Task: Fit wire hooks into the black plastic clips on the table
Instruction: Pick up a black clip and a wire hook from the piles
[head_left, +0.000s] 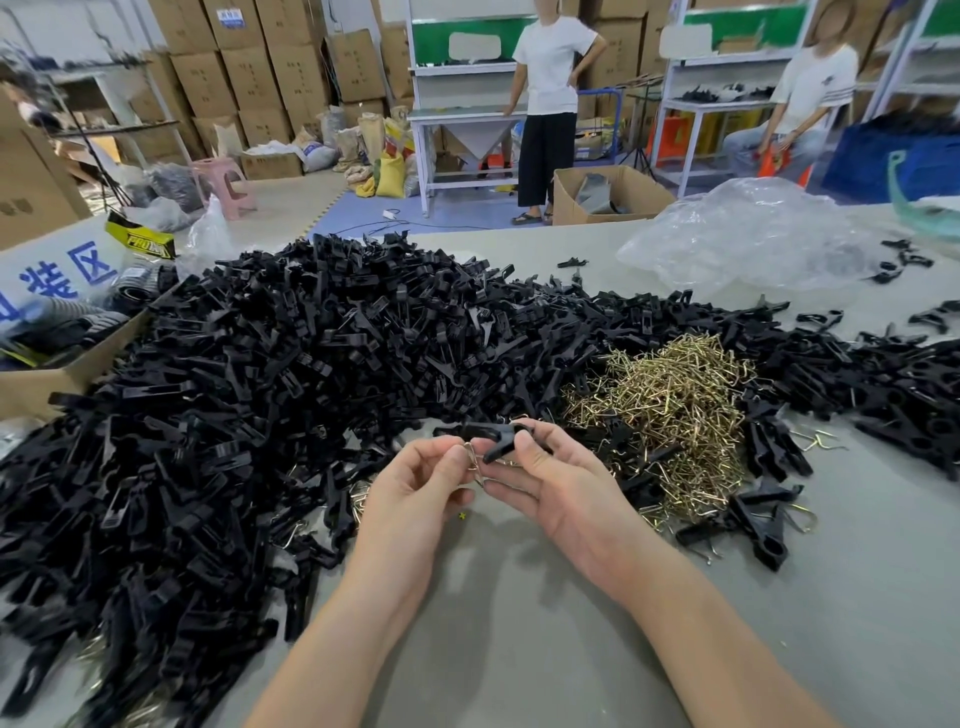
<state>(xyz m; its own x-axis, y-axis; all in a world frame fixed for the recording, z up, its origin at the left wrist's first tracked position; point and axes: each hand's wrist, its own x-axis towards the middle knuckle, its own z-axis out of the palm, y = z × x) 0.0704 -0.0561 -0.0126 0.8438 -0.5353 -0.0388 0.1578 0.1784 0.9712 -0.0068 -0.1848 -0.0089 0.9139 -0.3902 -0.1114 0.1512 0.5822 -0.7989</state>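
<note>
Above the grey table (519, 639), the right hand (563, 493) grips 1 black plastic clip (496, 439) between thumb and curled fingers. The left hand (415, 486) pinches a wire hook (473, 460) against the clip's near end. A brass-coloured hook pile (675, 410) lies at 2 o'clock from the hands. The heap of black clips (249, 395) spreads from 8 to 1 o'clock.

Clips (260, 415): black, plain. Hooks (675, 415): brass-gold. Table (519, 623): grey-green. Boxes (249, 73): brown. Stool (228, 184): pink. Sign (57, 270): white, blue characters.
</note>
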